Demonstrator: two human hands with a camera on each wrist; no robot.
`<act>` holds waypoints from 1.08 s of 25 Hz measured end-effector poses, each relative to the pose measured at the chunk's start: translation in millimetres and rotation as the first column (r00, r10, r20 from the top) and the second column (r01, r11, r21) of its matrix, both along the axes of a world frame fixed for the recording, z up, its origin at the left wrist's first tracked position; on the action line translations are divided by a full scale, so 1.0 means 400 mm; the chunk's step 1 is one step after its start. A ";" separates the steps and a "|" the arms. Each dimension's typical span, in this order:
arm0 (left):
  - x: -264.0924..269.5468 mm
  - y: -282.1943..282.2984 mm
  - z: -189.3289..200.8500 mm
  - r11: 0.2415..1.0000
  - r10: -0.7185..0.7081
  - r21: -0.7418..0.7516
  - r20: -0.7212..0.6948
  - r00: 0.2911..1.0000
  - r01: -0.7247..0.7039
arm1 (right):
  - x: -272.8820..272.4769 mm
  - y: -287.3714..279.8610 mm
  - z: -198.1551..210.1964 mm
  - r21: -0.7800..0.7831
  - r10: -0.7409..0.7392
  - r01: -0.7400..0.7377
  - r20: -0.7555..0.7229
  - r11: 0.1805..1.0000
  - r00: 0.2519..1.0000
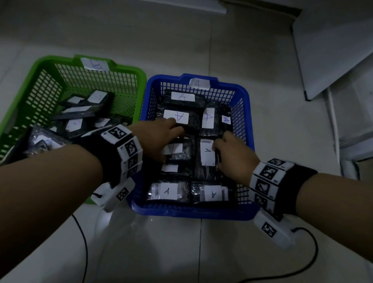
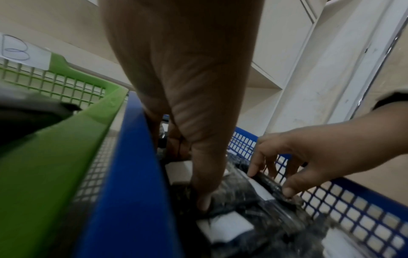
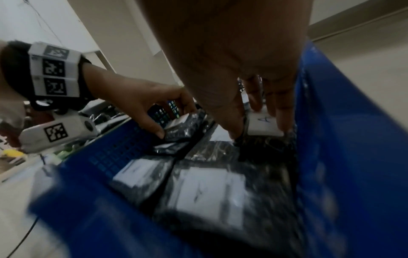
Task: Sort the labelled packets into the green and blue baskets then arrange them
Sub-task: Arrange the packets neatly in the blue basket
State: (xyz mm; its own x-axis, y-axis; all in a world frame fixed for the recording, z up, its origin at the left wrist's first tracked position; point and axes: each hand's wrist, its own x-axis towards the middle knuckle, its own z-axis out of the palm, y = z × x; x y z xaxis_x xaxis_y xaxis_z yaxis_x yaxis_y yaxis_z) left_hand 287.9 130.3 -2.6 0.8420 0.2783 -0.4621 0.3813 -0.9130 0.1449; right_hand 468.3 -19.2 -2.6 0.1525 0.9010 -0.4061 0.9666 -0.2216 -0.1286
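Observation:
The blue basket [image 1: 187,212], tagged A, holds several black packets with white A labels laid in rows. The green basket [image 1: 40,68], tagged B, holds a loose jumble of labelled black packets [image 1: 75,123]. Both hands are down inside the blue basket. My left hand [image 1: 169,139] [image 3: 174,122] pinches a black packet [image 1: 177,150] at the centre left between thumb and fingers. Beside it, my right hand [image 1: 223,149] [image 3: 257,129] grips the right edge of an A packet [image 1: 207,154]. In the left wrist view my left hand [image 2: 189,174] has its thumb down on the plastic.
The two baskets stand side by side on pale floor tiles. Black cables [image 1: 306,255] trail from the wrist cameras across the floor near me. A white cabinet or door panel [image 1: 348,54] rises at the back right.

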 end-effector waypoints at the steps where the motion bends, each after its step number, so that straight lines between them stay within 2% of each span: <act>1: 0.003 0.006 0.004 1.000 0.005 0.003 -0.007 1.000 -0.005 | 0.003 0.015 0.002 -0.027 -0.001 0.001 0.002 1.000 1.000; 3: 0.011 0.026 0.020 0.999 0.027 0.021 0.045 0.999 -0.028 | 0.004 0.058 0.021 0.015 -0.063 0.064 -0.049 0.998 0.997; 5: 0.018 0.053 0.041 0.992 0.079 0.083 0.151 0.985 -0.092 | 0.007 0.115 0.042 0.127 -0.212 0.241 -0.207 0.962 0.955; 7: 0.022 0.076 0.053 0.973 0.130 0.166 0.189 0.973 -0.162 | 0.013 0.176 0.052 0.166 -0.330 0.430 -0.420 0.888 0.845; 10: 0.021 0.089 0.052 0.966 0.167 0.171 0.156 0.974 -0.193 | 0.015 0.244 0.045 0.055 -0.423 0.604 -0.663 0.795 0.617; 12: 0.016 0.095 0.047 0.972 0.151 0.157 0.163 0.975 -0.177 | 0.017 0.273 0.035 0.034 -0.434 0.676 -0.742 0.736 0.510; 15: 0.004 0.102 0.038 0.980 0.132 0.136 0.121 0.984 -0.148 | 0.013 0.291 0.031 0.054 -0.439 0.763 -0.791 0.644 0.426; 18: -0.005 0.105 0.034 0.986 0.115 0.115 0.077 0.990 -0.123 | -0.006 0.302 0.036 -0.012 -0.427 0.762 -0.834 0.647 0.349; 19: -0.007 0.105 0.034 0.987 0.110 0.112 0.073 0.991 -0.117 | -0.013 0.305 0.038 -0.032 -0.432 0.752 -0.835 0.658 0.342; 21: -0.007 0.101 0.036 0.984 0.118 0.125 0.085 0.989 -0.128 | -0.021 0.311 0.047 -0.032 -0.440 0.730 -0.816 0.683 0.376; 22: -0.006 0.097 0.039 0.979 0.130 0.145 0.101 0.986 -0.144 | -0.015 0.310 0.050 -0.032 -0.440 0.739 -0.821 0.673 0.364; 24: -0.001 0.094 0.047 0.968 0.140 0.184 0.168 0.976 -0.170 | 0.011 0.296 0.063 -0.069 -0.443 0.801 -0.859 0.594 0.255; 25: 0.001 0.097 0.050 0.969 0.133 0.177 0.210 0.969 -0.171 | 0.028 0.279 0.072 -0.074 -0.442 0.824 -0.869 0.561 0.223; 26: 0.005 0.099 0.052 0.976 0.123 0.147 0.243 0.962 -0.162 | 0.046 0.255 0.078 -0.037 -0.446 0.822 -0.854 0.568 0.270; 27: 0.010 0.100 0.052 0.983 0.116 0.108 0.256 0.960 -0.148 | 0.065 0.228 0.081 0.033 -0.446 0.787 -0.809 0.616 0.383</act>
State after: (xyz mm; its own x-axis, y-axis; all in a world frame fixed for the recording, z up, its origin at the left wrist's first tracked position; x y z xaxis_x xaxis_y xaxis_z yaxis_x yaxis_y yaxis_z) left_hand 291.8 170.4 18.1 0.8775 0.4367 -0.1982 0.4661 -0.8739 0.1380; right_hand 494.2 72.0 29.7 0.5713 0.7505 -0.3322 0.1339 -0.4846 -0.8644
